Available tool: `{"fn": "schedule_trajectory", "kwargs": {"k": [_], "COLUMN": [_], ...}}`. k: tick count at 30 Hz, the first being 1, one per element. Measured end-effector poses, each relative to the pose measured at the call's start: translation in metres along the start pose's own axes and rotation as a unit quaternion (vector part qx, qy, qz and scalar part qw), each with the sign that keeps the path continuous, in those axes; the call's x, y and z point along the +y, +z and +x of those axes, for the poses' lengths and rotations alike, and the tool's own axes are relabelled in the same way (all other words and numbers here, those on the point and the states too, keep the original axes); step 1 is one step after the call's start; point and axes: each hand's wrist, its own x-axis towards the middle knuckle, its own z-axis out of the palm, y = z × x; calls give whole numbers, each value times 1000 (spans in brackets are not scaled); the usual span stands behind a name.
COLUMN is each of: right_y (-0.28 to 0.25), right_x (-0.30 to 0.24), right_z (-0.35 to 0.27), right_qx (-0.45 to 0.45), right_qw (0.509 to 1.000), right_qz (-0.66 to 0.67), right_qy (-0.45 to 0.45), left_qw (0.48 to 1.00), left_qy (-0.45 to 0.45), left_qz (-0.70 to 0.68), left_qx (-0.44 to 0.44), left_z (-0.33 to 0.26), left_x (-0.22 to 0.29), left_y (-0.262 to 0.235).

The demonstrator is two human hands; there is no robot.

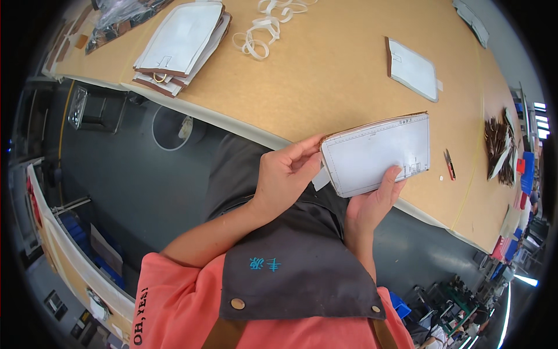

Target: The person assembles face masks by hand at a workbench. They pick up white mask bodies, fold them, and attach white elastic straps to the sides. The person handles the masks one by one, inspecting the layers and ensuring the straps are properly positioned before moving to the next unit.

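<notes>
A flat white panel with brown edges (372,152) is held up at the table's near edge, with stitching or drawn lines around its border. My left hand (288,174) pinches its left edge, thumb and fingers closed on it. A small white tab (321,179) hangs from that edge beside the fingers. My right hand (379,200) grips the lower right edge, its thumb lying on the white face and its fingers hidden beneath. Whether the piece has several layers I cannot fully tell.
The brown table (325,75) carries a stack of similar white panels (183,41), curled white strips (264,35), a single panel (414,68), red-handled snips (450,164) and a heap of brown pieces (501,148). On the floor stands a round bin (174,129).
</notes>
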Motion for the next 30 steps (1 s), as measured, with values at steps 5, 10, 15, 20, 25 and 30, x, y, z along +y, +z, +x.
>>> {"fn": "schedule_trajectory", "kwargs": {"k": [5, 10, 15, 20, 25, 30], "right_y": [-2, -5, -8, -20, -17, -15], "right_x": [2, 1, 2, 8, 7, 4], "right_z": [1, 3, 7, 16, 18, 19], "right_qx": [-1, 10, 3, -14, -13, -20], "right_qw": [1000, 999, 997, 994, 985, 987], "right_qz": [-5, -9, -21, -8, 14, 5], "right_qy": [5, 34, 69, 108, 172, 157], "left_qw": [999, 999, 995, 991, 988, 997], "left_qy": [-8, -36, -85, -105, -126, -54], "left_qz": [-20, -7, -24, -40, -55, -17], "left_qx": [24, 35, 51, 66, 71, 59], "left_z": [1, 5, 6, 6, 8, 5], "left_x": [-1, -5, -4, -10, -23, -16], "left_y": [2, 0, -1, -3, -7, -8]}}
